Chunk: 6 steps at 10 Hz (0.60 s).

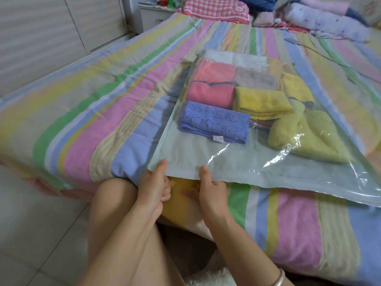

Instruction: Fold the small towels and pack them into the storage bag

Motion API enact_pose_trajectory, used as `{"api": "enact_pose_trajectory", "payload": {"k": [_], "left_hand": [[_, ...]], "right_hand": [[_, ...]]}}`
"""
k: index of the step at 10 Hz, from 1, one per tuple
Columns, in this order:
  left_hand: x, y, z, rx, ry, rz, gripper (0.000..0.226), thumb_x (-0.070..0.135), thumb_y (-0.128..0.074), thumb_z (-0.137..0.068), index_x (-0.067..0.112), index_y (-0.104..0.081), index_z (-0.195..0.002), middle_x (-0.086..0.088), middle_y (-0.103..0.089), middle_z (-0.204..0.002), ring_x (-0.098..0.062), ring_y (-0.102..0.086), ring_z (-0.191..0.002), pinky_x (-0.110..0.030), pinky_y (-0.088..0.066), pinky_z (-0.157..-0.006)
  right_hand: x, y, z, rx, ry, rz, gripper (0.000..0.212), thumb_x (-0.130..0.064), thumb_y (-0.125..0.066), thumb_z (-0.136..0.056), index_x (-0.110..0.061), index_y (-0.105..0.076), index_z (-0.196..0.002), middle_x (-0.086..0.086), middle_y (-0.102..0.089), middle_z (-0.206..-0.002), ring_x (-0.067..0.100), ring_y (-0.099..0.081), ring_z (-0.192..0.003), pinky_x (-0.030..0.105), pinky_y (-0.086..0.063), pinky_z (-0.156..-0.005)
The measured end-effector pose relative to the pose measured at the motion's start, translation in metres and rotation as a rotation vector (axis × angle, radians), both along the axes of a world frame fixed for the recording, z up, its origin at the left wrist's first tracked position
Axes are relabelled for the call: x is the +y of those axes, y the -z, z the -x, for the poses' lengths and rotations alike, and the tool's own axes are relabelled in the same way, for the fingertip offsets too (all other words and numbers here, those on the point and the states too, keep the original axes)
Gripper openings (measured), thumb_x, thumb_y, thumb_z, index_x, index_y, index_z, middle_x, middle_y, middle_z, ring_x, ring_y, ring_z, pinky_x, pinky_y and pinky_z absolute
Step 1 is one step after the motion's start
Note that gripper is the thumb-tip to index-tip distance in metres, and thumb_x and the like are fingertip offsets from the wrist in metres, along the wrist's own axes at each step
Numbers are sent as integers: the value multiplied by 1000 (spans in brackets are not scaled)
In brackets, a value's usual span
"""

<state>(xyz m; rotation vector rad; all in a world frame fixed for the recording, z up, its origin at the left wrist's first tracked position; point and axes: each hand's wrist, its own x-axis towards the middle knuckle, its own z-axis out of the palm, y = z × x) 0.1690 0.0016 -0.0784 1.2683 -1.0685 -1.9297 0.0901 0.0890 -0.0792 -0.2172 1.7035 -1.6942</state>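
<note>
hands: two, left hand (153,186) and right hand (210,188), each pinching near edge of one clear storage bag (206,157), thumbs on top | bag: flat on bed (103,100), long axis near-far | inside, seven folded: two red towels (210,93), two yellow towels (261,102), one tan towel (255,78), one blue towel (214,122), one lime towel (309,139)

— What colours show through the clear storage bag (206,159)?
— A blue towel (214,122) printed with rabbits, a coral-red towel (210,93), a yellow towel (261,102), a lime-green towel (309,137).
— And the bed sheet (103,120)?
— Pastel stripes: pink, green, blue, yellow. The pillow (212,8) is red-and-white checked.
</note>
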Motion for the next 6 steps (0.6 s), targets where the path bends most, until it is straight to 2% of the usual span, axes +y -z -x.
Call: {"api": "enact_pose_trajectory", "payload": {"k": [1,2,3,4,5,6], "left_hand": [[-7,2,-4,-7,-5,-11,50,28,-49,-98,22,-21,-57,9,-13,-38,-6,-12,-29,-12,-9,-35],[-11,0,-8,-44,50,-8,51,28,-47,-99,22,-20,-56,8,-13,-36,-6,-12,-27,-11,-9,-34],[-12,1,-9,-70,89,-8,53,27,-47,-99,21,-21,-53,8,-14,-35,-6,-13,-26,-10,-11,-33],[-11,2,-10,-88,103,4,52,30,-48,-99,21,-21,-55,8,-15,-36,-7,-13,-27,-11,-11,-33],[-10,-2,-11,-104,89,-7,56,38,-51,-97,22,-21,-53,7,-15,-37,-7,-15,-28,-12,-13,-33],[0,-8,-19,-62,201,-142,60,68,-52,-83,19,-31,-56,5,-21,-44,-9,-21,-33,-17,-20,-34]], "right_hand": [[0,1,1,-5,17,17,34,-33,-49,-99,-18,-68,-75,-10,-68,-64,6,-64,-48,52,-57,-80],[0,1,1,-13,36,39,30,-32,-49,-99,-22,-67,-77,-2,-72,-87,7,-69,-63,49,-59,-74],[-1,2,1,-17,43,40,26,-32,-49,-99,-22,-67,-81,2,-72,-100,12,-70,-74,43,-60,-70],[-2,3,0,-32,56,65,24,-33,-50,-98,-21,-68,-90,-1,-67,-88,12,-64,-72,38,-59,-64],[0,-2,-1,-58,35,47,30,-36,-50,-98,-14,-69,-91,-13,-51,-59,1,-50,-46,39,-60,-65],[6,-10,-3,-30,-44,-12,56,-48,-47,-96,-16,-47,-50,-6,-31,-40,8,-32,-35,37,-59,-63]]}}
